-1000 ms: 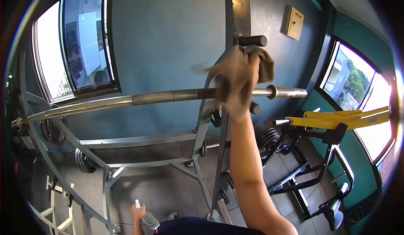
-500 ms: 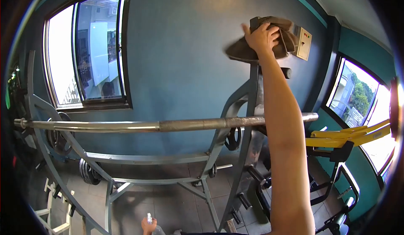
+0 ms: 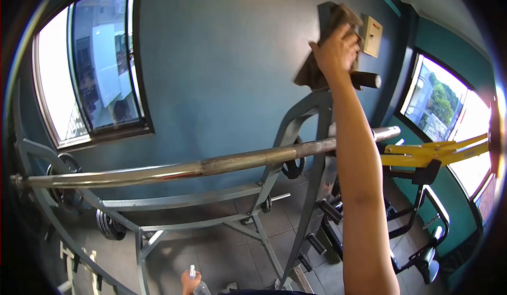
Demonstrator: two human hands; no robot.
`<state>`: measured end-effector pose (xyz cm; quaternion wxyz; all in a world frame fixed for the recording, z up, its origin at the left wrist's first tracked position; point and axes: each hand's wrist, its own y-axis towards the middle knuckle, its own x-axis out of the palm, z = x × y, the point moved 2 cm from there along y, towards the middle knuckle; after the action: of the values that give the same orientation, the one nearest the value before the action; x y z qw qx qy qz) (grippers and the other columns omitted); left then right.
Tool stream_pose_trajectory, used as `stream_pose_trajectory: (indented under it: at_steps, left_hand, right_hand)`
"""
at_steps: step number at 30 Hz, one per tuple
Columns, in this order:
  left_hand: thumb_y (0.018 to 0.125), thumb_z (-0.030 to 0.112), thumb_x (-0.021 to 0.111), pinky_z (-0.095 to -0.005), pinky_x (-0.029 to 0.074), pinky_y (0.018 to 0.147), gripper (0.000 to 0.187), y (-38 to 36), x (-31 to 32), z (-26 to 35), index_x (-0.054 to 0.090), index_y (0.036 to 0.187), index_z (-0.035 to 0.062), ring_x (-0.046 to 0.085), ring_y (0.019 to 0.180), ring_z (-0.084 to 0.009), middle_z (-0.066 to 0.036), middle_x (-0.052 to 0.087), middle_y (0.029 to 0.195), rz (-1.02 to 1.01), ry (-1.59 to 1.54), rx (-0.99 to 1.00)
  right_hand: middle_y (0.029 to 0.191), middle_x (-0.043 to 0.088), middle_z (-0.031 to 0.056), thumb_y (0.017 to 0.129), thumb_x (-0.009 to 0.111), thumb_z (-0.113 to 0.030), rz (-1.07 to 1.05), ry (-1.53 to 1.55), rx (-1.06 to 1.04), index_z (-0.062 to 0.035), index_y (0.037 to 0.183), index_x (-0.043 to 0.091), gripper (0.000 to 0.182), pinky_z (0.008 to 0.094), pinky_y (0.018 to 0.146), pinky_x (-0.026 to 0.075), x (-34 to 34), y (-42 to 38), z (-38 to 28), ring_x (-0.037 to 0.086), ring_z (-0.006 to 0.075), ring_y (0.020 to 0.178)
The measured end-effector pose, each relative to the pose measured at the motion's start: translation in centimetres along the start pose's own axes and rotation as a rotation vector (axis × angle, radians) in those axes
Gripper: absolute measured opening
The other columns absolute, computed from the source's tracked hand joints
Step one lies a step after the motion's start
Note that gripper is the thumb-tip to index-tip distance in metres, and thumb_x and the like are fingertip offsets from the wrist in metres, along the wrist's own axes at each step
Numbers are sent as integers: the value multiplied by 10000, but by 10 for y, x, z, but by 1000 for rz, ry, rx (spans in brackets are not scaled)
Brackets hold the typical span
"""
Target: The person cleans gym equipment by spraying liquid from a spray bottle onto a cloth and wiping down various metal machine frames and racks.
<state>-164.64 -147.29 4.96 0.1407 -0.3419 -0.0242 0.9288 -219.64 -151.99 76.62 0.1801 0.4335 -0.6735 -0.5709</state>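
My right hand (image 3: 336, 52) is raised high and grips a brown cloth (image 3: 311, 73), pressed against the top of the grey rack upright (image 3: 317, 152) just above a black peg (image 3: 366, 79). At the bottom edge of the view my left hand (image 3: 190, 282) holds a clear spray bottle (image 3: 194, 278) low by my body. A long steel barbell (image 3: 211, 165) lies across the rack below my right arm.
The grey rack frame (image 3: 185, 223) carries weight plates (image 3: 108, 223) at the left. A yellow machine (image 3: 433, 155) stands at the right by a window. A blue wall with a switch box (image 3: 372, 35) is behind; a large window (image 3: 90, 68) is at left.
My right hand with the cloth rose from the barbell to the top of the upright, then slid slightly down its upper part. The left hand keeps the bottle low.
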Motion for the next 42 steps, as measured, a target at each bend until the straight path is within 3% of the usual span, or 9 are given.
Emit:
stream_pose_trajectory:
  at_steps: [4,9,15,18,24,32,33,37,42]
  left_hand:
    - [720,286,738,-457,538,709,162,25,22,-7,736,789,139,677,769,-369,-145,689,784,-3,-4,80]
    - [727,313,735,-463,525,737,193,39,22,8,738,800,134,661,793,-366,-158,672,810,-34,43,88]
    - [748,329,712,-478,515,760,216,29,24,-4,721,814,124,650,852,-379,-162,671,864,-77,62,91]
    - [760,332,701,-480,513,767,222,24,14,15,712,836,124,649,871,-381,-163,673,869,-78,80,136]
    - [769,324,709,-481,517,772,189,31,19,32,710,851,153,656,879,-367,-140,678,869,-145,53,149]
    - [778,309,699,-468,528,761,153,15,18,43,710,832,166,665,876,-346,-117,685,875,-190,134,196]
    - [773,309,699,-469,528,759,152,8,17,40,712,834,170,665,874,-342,-116,682,876,-110,145,289]
    - [769,315,699,-479,529,735,154,-1,10,28,713,834,176,669,855,-353,-110,673,863,-115,56,202]
    - [778,323,692,-484,520,735,170,-3,5,39,708,829,162,663,842,-362,-121,668,861,-98,44,234]
  right_hand:
    - [1489,227,416,676,831,-565,-164,-131,-75,-1,1543,149,1239,607,1041,393,-19,-6,0,409,598,1285]
    - [1555,255,288,689,743,-706,99,-13,-104,-231,1549,284,1084,625,1026,414,50,101,23,428,494,1334]
    - [1484,359,311,807,646,-692,297,108,94,-71,1495,354,971,590,1073,380,46,76,19,429,501,1326]
    - [1284,512,349,855,621,-646,248,-246,84,66,1406,388,930,497,1060,423,32,19,4,434,510,1298]
    - [1169,540,360,786,780,-482,19,-387,-314,111,1349,329,934,506,921,522,8,-24,18,598,506,1052]
    - [1158,543,359,901,694,-397,-40,-202,-313,120,1270,379,709,538,880,541,10,23,31,602,517,1069]
    - [1122,567,336,965,588,-237,-38,-347,-591,98,1227,449,448,529,872,537,10,16,50,600,473,1081]
    - [1123,616,195,895,529,-74,-227,-616,-750,5,1048,622,195,445,883,539,-57,-31,60,598,360,1086]
    - [1085,667,149,745,776,-249,-315,-654,-857,-45,1010,666,352,442,884,541,-83,-23,50,639,327,1048]
